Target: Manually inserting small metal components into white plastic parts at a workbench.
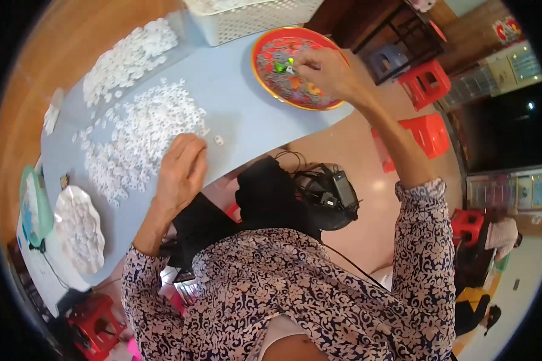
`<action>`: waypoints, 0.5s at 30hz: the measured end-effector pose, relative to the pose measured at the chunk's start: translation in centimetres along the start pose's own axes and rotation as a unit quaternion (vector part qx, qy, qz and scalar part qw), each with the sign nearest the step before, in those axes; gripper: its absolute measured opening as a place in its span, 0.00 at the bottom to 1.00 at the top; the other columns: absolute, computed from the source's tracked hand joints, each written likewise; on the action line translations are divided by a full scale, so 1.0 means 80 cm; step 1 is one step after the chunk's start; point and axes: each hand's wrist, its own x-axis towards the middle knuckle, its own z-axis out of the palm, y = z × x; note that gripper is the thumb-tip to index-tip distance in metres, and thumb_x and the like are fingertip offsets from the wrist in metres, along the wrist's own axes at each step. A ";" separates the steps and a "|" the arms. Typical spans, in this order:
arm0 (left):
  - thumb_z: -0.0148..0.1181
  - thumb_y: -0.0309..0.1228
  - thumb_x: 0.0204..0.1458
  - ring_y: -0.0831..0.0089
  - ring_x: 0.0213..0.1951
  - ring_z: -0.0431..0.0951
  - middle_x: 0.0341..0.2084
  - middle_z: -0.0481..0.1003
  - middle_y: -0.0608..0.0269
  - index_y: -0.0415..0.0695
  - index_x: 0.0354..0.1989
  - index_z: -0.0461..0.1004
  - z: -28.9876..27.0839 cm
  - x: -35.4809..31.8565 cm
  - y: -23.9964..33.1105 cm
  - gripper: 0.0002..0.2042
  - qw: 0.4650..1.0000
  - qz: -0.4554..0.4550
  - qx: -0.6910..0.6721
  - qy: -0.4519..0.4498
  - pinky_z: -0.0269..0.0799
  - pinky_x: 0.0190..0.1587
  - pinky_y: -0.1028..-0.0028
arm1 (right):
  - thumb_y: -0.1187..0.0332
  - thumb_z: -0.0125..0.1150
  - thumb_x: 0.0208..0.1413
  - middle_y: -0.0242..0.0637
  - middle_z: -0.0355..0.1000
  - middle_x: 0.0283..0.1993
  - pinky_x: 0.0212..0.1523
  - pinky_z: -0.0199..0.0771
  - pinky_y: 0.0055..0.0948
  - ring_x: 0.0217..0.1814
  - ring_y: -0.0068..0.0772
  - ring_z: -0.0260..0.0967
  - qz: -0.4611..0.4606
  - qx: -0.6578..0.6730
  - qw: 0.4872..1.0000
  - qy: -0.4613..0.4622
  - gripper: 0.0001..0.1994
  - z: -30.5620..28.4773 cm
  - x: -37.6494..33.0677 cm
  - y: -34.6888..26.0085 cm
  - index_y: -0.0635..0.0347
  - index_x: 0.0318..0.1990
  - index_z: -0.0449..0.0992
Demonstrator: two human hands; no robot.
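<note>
My left hand (pixel 185 168) rests at the near edge of a spread heap of small white plastic pieces (pixel 141 129), its fingers curled and closed. Whatever they might hold is hidden. One loose white piece (pixel 218 140) lies just to the right of that hand. Over a round red patterned tray (pixel 272 91) my right hand (pixel 326 71) is closed, fingertips pointing down at its middle. A small white piece and a bright green item (pixel 280 67) show at those fingertips. I cannot tell whether either is gripped or lies in the tray.
A second white heap (pixel 132 54) lies at the table's far left, near a white perforated basket (pixel 253 21). A scalloped white dish (pixel 78 231) and a green basin (pixel 39 210) stand at the left. Red stools (pixel 424 84) and two people are off to the right.
</note>
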 end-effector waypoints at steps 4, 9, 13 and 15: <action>0.56 0.15 0.46 0.56 0.33 0.73 0.30 0.71 0.51 0.35 0.35 0.70 -0.001 0.019 0.017 0.07 0.999 -0.013 -0.041 0.010 0.69 0.35 0.68 | 0.71 0.56 0.57 0.24 0.64 0.21 0.21 0.58 0.19 0.21 0.12 0.58 0.059 0.256 0.960 -0.103 0.06 0.023 0.007 -0.054 0.65 0.34 0.75; 0.55 0.27 0.53 0.65 0.27 0.75 0.29 0.73 0.51 0.36 0.37 0.68 0.006 0.053 0.015 0.08 0.985 -0.117 -0.124 0.016 0.69 0.31 0.70 | 0.69 0.58 0.58 0.25 0.69 0.25 0.24 0.61 0.16 0.25 0.12 0.59 0.019 0.343 0.930 -0.130 0.08 0.045 0.017 -0.118 0.65 0.34 0.76; 0.51 0.27 0.55 0.78 0.26 0.71 0.21 0.72 0.61 0.37 0.36 0.68 0.009 0.056 0.002 0.06 0.952 -0.191 -0.240 0.014 0.66 0.28 0.75 | 0.70 0.59 0.54 0.24 0.65 0.19 0.22 0.58 0.20 0.22 0.13 0.57 0.034 0.382 0.914 -0.129 0.07 0.067 0.024 -0.136 0.65 0.32 0.77; 0.51 0.28 0.55 0.80 0.23 0.68 0.19 0.71 0.66 0.37 0.35 0.68 0.011 0.056 -0.005 0.06 0.940 -0.203 -0.273 0.032 0.64 0.26 0.77 | 0.70 0.59 0.55 0.23 0.64 0.19 0.22 0.57 0.20 0.22 0.13 0.56 0.031 0.369 0.919 -0.134 0.07 0.070 0.026 -0.141 0.65 0.32 0.77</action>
